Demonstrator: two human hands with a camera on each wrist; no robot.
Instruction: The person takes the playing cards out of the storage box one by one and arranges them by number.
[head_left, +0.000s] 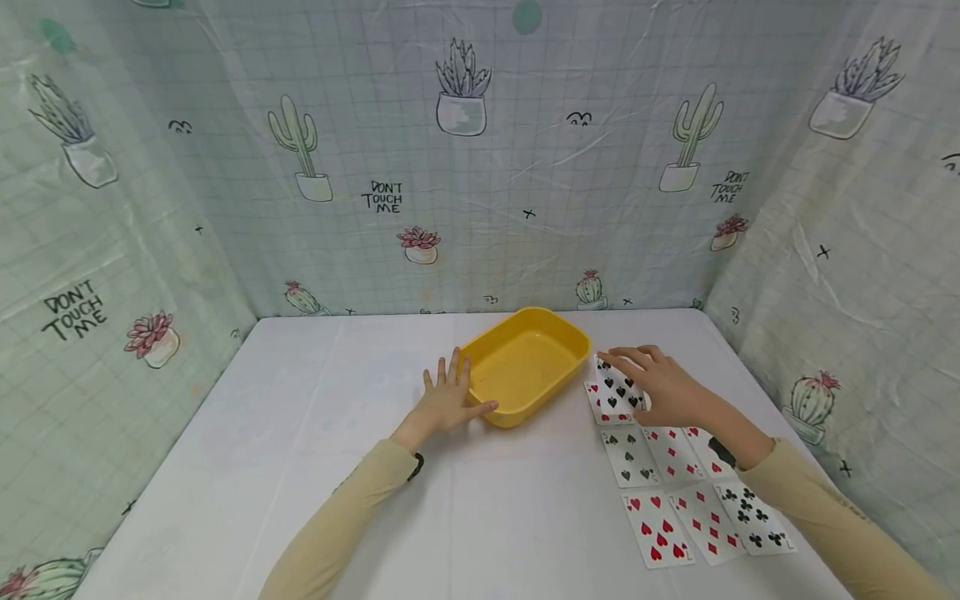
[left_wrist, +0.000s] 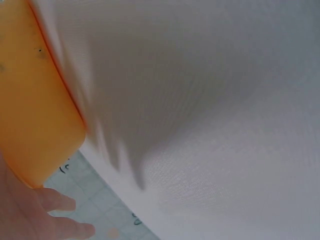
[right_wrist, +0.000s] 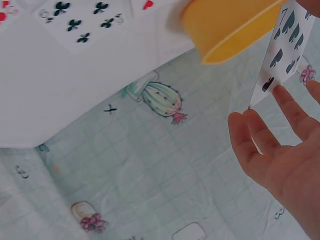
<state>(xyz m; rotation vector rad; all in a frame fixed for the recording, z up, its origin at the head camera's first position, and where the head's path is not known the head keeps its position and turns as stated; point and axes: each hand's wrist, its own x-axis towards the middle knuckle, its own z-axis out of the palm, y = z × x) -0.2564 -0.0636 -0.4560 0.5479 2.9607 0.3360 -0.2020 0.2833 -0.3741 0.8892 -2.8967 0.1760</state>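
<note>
My right hand (head_left: 663, 387) pinches a 7 of spades (head_left: 617, 392) between thumb and fingertips, above the back of the laid-out cards. The right wrist view shows that card tilted up, its edge at the fingertips. In the head view it overlaps a red-pip card (head_left: 592, 402). At the left side of a yellow tray (head_left: 480, 408), my left hand (head_left: 441, 406) lies with fingers spread and straight, the thumb by the near rim. No object shows inside the tray. The left wrist view catches the tray's outer wall (left_wrist: 35, 100) beside a few fingers.
Face-up cards lie in rows at the right: a 7 of hearts (head_left: 658, 529), a 7 of diamonds (head_left: 707, 523) and a 7 of clubs (head_left: 753, 518) in front, a 5 of spades (head_left: 628, 458) behind. A clubs card (right_wrist: 80, 22) shows in the right wrist view. Patterned cloth (head_left: 510, 217) encloses the white table.
</note>
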